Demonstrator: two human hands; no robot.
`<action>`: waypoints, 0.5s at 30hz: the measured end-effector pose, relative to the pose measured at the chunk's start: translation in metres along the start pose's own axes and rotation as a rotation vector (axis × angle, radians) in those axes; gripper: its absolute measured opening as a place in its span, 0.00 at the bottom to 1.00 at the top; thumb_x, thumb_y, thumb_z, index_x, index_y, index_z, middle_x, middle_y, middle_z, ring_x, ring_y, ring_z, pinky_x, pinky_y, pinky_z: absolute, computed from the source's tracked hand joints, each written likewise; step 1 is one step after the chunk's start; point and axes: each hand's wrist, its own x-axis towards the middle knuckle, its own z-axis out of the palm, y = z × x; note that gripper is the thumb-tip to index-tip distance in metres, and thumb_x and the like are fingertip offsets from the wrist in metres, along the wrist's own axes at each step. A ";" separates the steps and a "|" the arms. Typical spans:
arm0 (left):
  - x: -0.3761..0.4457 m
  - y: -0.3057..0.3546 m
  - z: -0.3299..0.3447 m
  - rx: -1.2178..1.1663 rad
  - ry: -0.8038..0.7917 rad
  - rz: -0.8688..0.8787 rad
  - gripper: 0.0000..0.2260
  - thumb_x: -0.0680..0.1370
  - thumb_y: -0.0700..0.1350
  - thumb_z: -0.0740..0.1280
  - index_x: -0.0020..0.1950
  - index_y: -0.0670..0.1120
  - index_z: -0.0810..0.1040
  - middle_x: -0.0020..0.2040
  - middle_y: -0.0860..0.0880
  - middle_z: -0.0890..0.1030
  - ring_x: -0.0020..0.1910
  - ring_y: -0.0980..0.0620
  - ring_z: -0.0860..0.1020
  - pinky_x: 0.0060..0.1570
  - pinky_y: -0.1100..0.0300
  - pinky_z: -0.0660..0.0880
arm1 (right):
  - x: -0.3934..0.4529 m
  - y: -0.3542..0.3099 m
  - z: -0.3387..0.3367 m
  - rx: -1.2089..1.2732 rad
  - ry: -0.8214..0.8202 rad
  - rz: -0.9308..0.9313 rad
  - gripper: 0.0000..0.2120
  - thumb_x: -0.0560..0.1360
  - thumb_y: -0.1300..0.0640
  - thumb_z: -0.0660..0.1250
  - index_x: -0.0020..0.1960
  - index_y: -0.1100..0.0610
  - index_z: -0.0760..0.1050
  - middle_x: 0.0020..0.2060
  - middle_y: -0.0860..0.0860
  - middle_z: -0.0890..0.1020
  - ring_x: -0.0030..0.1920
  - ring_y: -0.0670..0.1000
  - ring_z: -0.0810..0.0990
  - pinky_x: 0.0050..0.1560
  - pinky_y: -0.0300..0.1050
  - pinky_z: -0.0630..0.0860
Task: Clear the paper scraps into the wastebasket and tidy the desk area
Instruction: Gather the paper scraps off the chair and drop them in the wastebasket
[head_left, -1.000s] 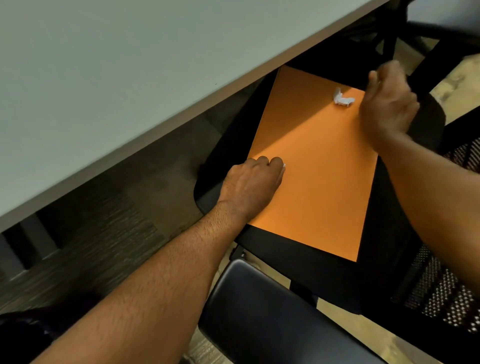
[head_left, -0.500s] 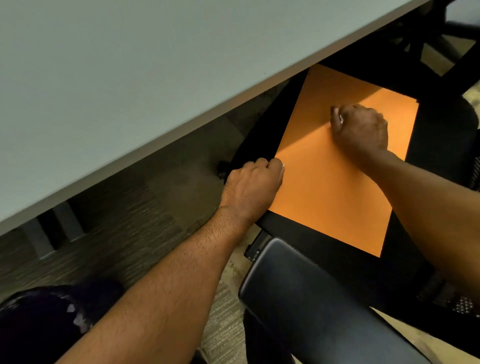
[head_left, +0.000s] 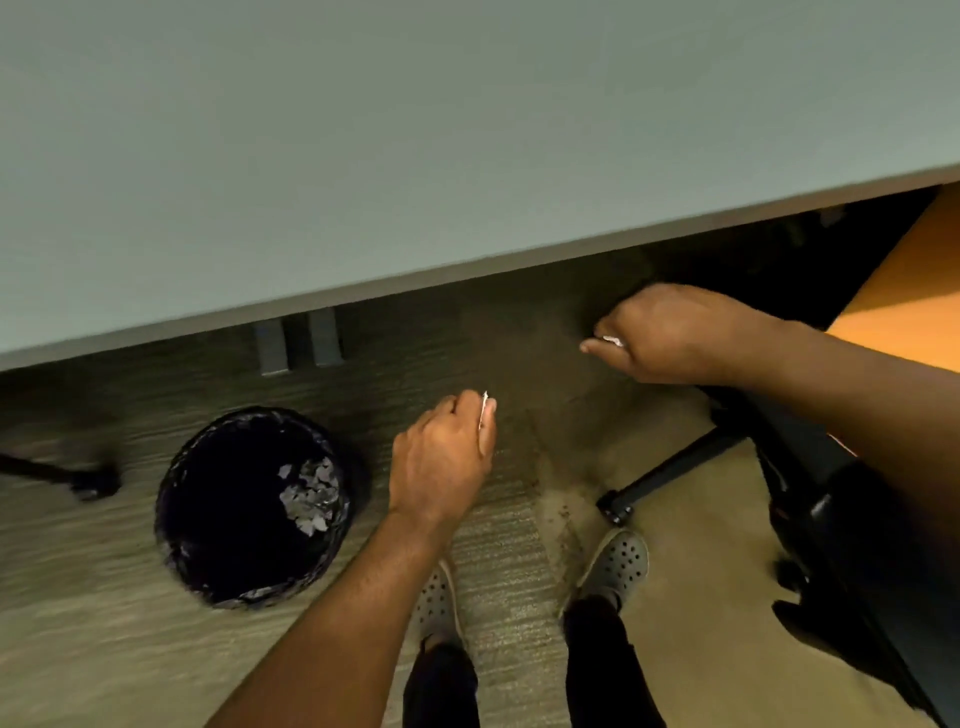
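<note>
The desk (head_left: 363, 130) edge slants across the upper frame, with open carpet below it between the wastebasket (head_left: 176, 499) at lower left and the black chair (head_left: 810, 499) at right. At centre, the left hand (head_left: 441, 457) is curled shut on a white paper scrap (head_left: 483, 410), just right of the wastebasket. The right hand (head_left: 670, 332), upper right, pinches another scrap (head_left: 613, 341); pale scraps (head_left: 309, 493) lie inside the dark basket.

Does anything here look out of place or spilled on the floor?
Nothing looks spilled. The paper scraps sit inside the wastebasket. One oddity: an orange sheet lies on the office chair rather than the desk.
</note>
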 end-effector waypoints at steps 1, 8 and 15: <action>-0.011 -0.019 -0.005 -0.002 0.011 -0.042 0.12 0.81 0.49 0.60 0.41 0.45 0.74 0.32 0.48 0.75 0.27 0.48 0.75 0.26 0.59 0.67 | 0.011 -0.019 0.002 -0.022 -0.042 -0.035 0.20 0.80 0.40 0.57 0.32 0.47 0.67 0.27 0.46 0.74 0.28 0.43 0.73 0.27 0.40 0.63; -0.086 -0.139 -0.026 0.041 0.087 -0.290 0.11 0.81 0.49 0.59 0.42 0.45 0.71 0.31 0.47 0.77 0.25 0.46 0.76 0.25 0.61 0.62 | 0.078 -0.167 0.032 0.035 -0.139 -0.241 0.17 0.80 0.42 0.58 0.37 0.48 0.72 0.30 0.45 0.73 0.29 0.43 0.73 0.26 0.37 0.63; -0.136 -0.210 -0.035 -0.096 0.352 -0.606 0.11 0.82 0.50 0.56 0.51 0.44 0.73 0.34 0.43 0.80 0.30 0.41 0.78 0.30 0.60 0.63 | 0.111 -0.310 0.093 0.445 0.099 -0.245 0.18 0.81 0.43 0.58 0.36 0.51 0.68 0.28 0.47 0.72 0.29 0.47 0.72 0.29 0.42 0.65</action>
